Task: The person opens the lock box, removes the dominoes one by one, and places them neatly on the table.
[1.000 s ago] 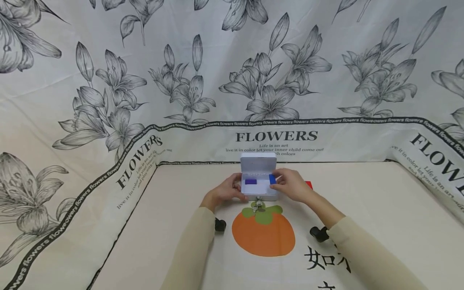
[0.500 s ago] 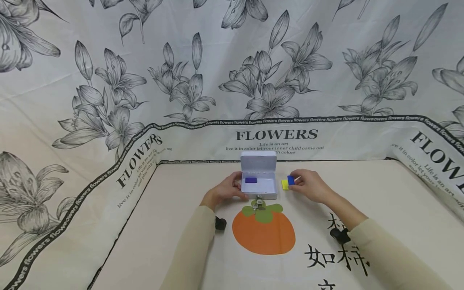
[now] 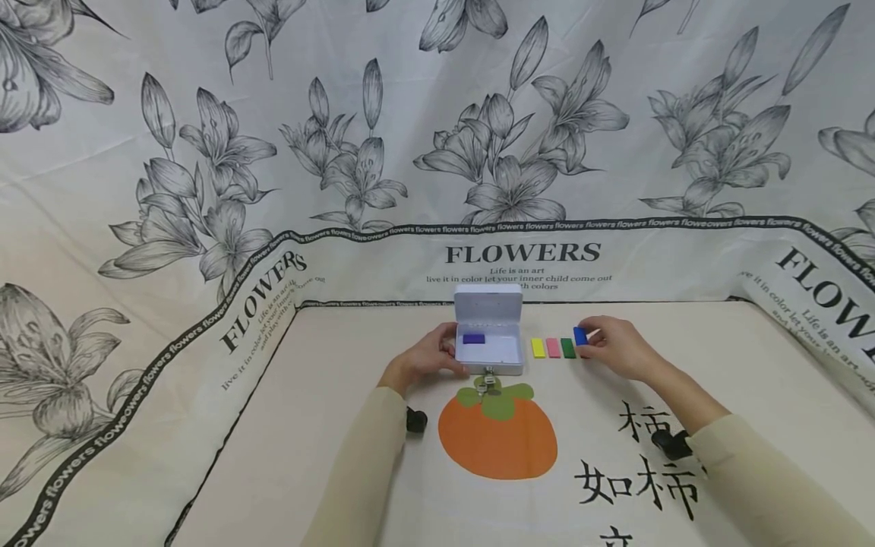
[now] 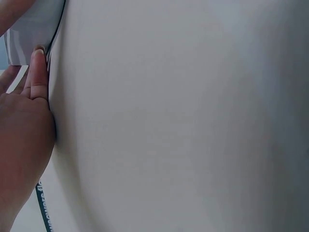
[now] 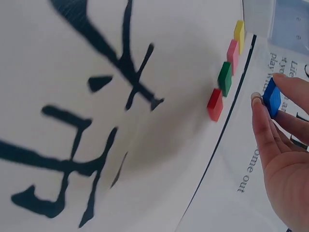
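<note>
My left hand (image 3: 432, 353) grips the left side of a small white hinged box (image 3: 513, 369), its thumb low at the front corner. The lid stands raised, and a purple block (image 3: 474, 339) lies inside at the left. To the right of the box, my right hand (image 3: 618, 346) pinches a blue block (image 3: 580, 336) between thumb and fingertips, above the cloth. Left of that block, a yellow block (image 3: 538, 348), a pink block (image 3: 553, 348) and a green block (image 3: 568, 348) form a row. A red block (image 5: 215, 104) continues it in the right wrist view; the hand hides it from the head camera.
A metal latch with small dangling parts (image 3: 488, 380) hangs on the box's front. The cloth beneath carries a printed orange persimmon (image 3: 497, 441) and black characters (image 3: 639, 486). Behind the box rises a floral curtain (image 3: 526, 262).
My right hand has carried the blue block out of the box and rightward past the row, uncovering the pink and green blocks. My left hand has stayed at the box.
</note>
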The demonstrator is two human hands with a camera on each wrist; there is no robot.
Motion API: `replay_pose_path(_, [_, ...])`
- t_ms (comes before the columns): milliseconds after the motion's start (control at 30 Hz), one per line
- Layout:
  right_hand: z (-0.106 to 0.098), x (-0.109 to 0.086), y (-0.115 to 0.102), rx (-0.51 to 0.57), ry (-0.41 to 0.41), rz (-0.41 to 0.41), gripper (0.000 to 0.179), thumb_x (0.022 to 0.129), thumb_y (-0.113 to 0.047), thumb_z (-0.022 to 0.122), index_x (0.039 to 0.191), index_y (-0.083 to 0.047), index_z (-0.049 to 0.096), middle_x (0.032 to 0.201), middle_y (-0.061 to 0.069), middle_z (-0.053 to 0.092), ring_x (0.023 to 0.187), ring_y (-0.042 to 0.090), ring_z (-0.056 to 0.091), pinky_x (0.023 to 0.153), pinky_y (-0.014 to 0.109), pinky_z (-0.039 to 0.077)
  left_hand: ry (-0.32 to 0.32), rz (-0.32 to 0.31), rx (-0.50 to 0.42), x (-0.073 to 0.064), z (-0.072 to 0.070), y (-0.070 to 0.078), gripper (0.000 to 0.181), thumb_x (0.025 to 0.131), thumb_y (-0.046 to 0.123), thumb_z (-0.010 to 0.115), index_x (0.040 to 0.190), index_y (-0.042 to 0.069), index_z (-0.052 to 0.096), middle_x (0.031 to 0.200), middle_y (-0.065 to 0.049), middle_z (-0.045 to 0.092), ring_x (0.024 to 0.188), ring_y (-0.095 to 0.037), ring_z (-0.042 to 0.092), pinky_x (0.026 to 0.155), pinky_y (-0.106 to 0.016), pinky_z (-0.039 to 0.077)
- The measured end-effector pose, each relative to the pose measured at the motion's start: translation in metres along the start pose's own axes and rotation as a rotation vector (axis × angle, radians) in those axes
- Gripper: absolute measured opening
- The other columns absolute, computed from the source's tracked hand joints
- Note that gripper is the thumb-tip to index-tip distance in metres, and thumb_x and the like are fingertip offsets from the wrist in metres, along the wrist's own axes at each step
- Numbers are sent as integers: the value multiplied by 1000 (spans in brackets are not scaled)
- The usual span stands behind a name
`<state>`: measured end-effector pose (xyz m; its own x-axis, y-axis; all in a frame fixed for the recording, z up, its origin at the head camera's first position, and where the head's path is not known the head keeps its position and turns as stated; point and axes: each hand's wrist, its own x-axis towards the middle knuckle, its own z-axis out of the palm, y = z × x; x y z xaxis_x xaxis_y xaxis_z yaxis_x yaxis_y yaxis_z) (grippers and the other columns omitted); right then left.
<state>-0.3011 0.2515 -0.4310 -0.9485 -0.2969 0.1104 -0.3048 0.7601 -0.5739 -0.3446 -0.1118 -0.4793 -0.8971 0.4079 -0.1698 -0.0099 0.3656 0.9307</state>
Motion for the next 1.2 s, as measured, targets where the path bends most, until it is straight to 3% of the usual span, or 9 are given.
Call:
replay_pose_path(300, [-4, -6, 27, -38, 9, 29, 44, 92, -8, 73, 127, 15, 57, 117, 31, 63, 101, 41, 65, 86, 52, 56, 6, -5, -6, 1, 0, -1, 102, 71, 1, 90, 157, 14, 36, 112, -7, 55, 95, -18, 50, 89, -34, 40])
replay_pose_path(567, [-9, -3, 47, -88, -33, 45, 47, 92, -13, 74, 126, 15, 58, 113, 30, 65, 99, 39, 64, 86, 55, 53, 8, 11, -15, 4, 1, -5, 102, 71, -5, 88, 157, 12, 36, 92, -3, 54, 87, -16, 50, 84, -30, 42])
replay_pose_path(1200, [-8, 6, 50, -125, -92, 56, 45, 92, -14, 75, 125, 13, 60, 109, 28, 63, 91, 33, 59, 85, 54, 51, 16, 14, -20, 2, 1, -2, 100, 72, -4, 88, 156, 12, 37, 103, -5, 54, 91, -16, 49, 87, -31, 41])
